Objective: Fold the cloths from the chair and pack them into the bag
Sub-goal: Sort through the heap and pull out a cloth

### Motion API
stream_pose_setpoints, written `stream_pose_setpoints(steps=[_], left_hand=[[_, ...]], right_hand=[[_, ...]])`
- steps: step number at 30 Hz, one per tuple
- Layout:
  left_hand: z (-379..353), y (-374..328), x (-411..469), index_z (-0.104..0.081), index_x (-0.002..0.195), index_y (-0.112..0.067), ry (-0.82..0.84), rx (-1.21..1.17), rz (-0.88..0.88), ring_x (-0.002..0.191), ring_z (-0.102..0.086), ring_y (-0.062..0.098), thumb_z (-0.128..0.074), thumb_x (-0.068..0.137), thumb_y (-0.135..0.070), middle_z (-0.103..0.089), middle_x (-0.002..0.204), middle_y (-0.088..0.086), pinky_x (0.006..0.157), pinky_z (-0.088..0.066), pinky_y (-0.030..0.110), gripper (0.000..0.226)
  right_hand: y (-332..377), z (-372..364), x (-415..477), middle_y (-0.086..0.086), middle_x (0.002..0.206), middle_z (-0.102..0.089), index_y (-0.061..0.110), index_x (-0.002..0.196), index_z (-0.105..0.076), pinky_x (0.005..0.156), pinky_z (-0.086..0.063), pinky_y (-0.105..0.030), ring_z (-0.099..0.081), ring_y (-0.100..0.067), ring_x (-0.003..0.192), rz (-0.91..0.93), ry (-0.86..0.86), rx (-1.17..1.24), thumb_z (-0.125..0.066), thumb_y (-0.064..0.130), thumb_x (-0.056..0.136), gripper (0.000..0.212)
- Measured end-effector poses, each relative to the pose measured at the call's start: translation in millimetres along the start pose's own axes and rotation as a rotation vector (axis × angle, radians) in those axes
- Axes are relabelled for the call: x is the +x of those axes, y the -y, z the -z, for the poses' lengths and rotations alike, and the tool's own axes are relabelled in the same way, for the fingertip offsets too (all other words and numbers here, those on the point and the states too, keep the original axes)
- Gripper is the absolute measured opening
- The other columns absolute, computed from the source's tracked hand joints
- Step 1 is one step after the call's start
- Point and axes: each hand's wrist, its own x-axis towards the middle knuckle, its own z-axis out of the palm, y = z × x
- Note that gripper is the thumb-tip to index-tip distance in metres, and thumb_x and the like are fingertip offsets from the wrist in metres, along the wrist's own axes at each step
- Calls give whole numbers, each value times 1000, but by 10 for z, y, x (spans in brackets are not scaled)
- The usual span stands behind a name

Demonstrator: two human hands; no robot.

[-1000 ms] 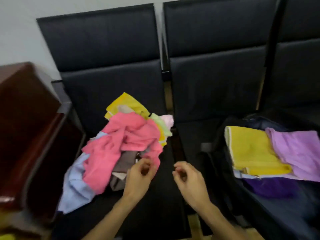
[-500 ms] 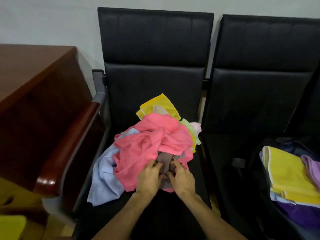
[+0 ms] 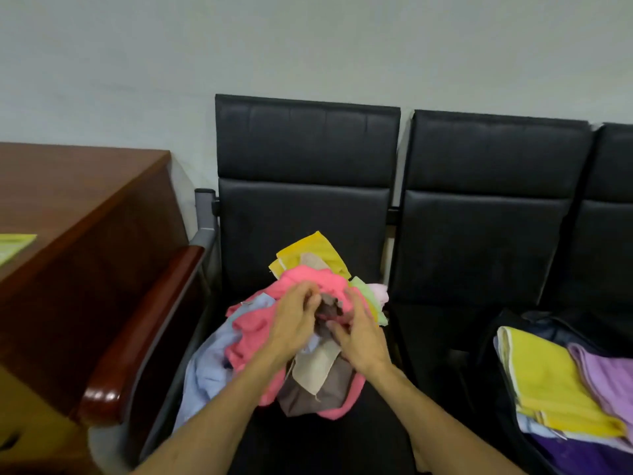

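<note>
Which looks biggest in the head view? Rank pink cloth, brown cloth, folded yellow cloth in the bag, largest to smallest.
1. The pink cloth and the folded yellow cloth: roughly alike; the pink is crumpled and partly covered, so no ranking.
2. The brown cloth: smallest.

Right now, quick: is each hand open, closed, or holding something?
Left hand: fingers curled, gripping the brown cloth.
Right hand: gripping the same brown cloth.
</note>
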Motion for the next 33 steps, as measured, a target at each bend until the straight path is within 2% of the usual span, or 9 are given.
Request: stream_pose_setpoints(steps=[1, 5, 9, 14, 18, 23, 26, 30, 33], left_hand=[[148, -185, 126, -57, 81, -25, -14, -23, -30, 75, -57, 14, -51, 96, -21, -61, 80, -5, 74, -49, 39, 17], [698, -927, 493, -58, 83, -24, -64, -90, -81, 66, -51, -1, -56, 96, -14, -59, 74, -11, 69, -42, 19, 17], [1071, -1606, 558, -58, 86, -21, -28, -142, -175, 70, -55, 4, -55, 98, -16, -61, 75, -8, 69, -41, 24, 14], [1382, -2238, 294, -61, 97, -15, -9, -279, -171, 77, -59, 8, -50, 103, -21, -63, 86, 2, 67, -45, 19, 14], [1460, -2543, -58, -60, 92, -14, 34, -392, -115, 76, -58, 14, -47, 104, -21, -61, 83, 5, 64, -47, 25, 19], [1432, -2614, -485, -59, 92, -15, 49, -436, -60, 82, -55, 17, -45, 104, -28, -59, 87, 3, 67, -42, 28, 23], [1350, -2581, -754, -60, 99, -13, 54, -442, -34, 83, -58, 16, -44, 105, -30, -61, 92, 4, 72, -46, 29, 24], [1199, -2586, -1054, -62, 111, -13, 49, -459, -68, 83, -59, 9, -45, 104, -36, -64, 97, -1, 73, -49, 23, 29], [1116, -2622, -1204, -63, 120, -23, 103, -505, -165, 97, -65, 8, -56, 91, -48, -67, 110, -2, 80, -53, 22, 39]], right_hand=[[127, 140, 45, 11, 117, -59, 34, 146, -35, 90, -50, -34, -60, -14, 107, 48, -15, -6, -64, 29, 93, 61], [633, 656, 186, 5, 90, -64, 25, 130, -53, 71, -39, -27, -58, -13, 85, 129, -81, -52, -64, 33, 94, 39], [1087, 1124, 179, 2, 86, -55, 19, 97, -65, 74, -34, -29, -52, -19, 91, 266, -262, -103, -63, 33, 94, 14], [1538, 1700, -145, 6, 101, -53, 17, 94, -62, 85, -36, -22, -42, -10, 103, 408, -372, -40, -59, 28, 97, 12], [1804, 2038, -583, 1, 77, -57, 14, 80, -56, 65, -41, -29, -53, -13, 71, 343, -285, 187, -55, 26, 98, 21], [1840, 2295, -1073, -15, 85, -69, 10, 88, -59, 67, -49, -37, -63, -28, 71, 279, -161, 149, -57, 38, 97, 29], [1813, 2412, -1344, -12, 85, -74, 7, 98, -60, 66, -53, -31, -69, -21, 70, 235, -46, 233, -57, 38, 98, 31], [1808, 2483, -1555, -3, 80, -71, 11, 95, -59, 60, -52, -22, -67, -8, 65, 234, -78, 281, -57, 34, 99, 24], [1786, 2477, -1663, -1, 81, -72, 13, 98, -61, 62, -52, -21, -69, -7, 67, 250, -80, 271, -57, 35, 99, 23]])
